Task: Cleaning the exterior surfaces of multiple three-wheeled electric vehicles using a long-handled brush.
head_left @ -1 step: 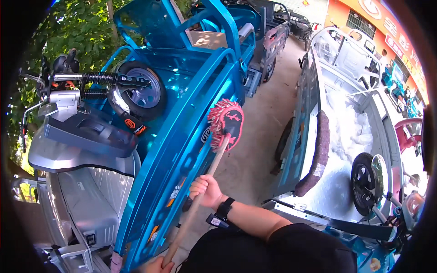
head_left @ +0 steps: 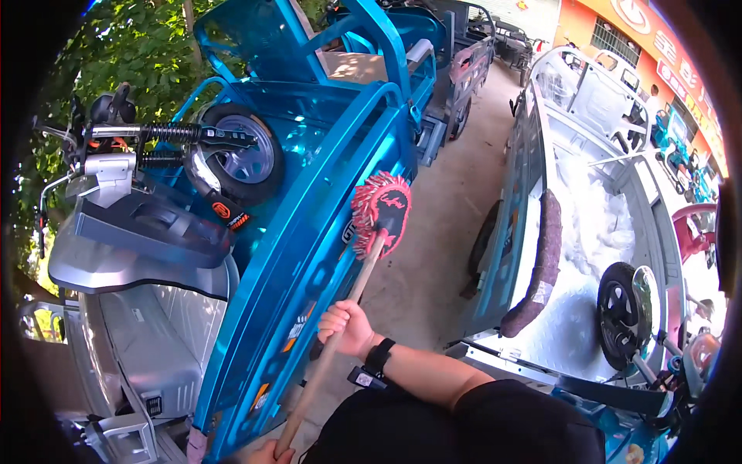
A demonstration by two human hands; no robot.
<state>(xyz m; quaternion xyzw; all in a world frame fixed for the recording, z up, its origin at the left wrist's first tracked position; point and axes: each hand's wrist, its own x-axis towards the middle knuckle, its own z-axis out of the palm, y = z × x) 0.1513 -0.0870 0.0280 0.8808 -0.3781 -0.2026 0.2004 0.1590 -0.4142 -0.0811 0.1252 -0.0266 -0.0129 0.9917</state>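
My right hand [head_left: 345,328], with a black band on its wrist, is closed around the middle of a wooden handle [head_left: 318,375]. At the bottom edge my left hand [head_left: 270,452] grips the handle's lower end and is partly cut off. The handle belongs to a mop with a red-and-white strand head [head_left: 376,203] and a dark, red-edged backing. The mop head is held up against the outer side panel of a blue cargo tricycle bed [head_left: 309,224], its strands toward the panel.
In the blue bed lie a wheel [head_left: 239,155] and a grey front body part [head_left: 147,240]. To the right stands another cargo bed [head_left: 576,309] holding a wheel [head_left: 621,313], clear plastic wrap [head_left: 595,224] and a dark purple roll [head_left: 541,271]. A concrete strip [head_left: 433,255] runs between them.
The mop and my right hand have shifted very slightly left and down. Both hands keep their hold on the handle.
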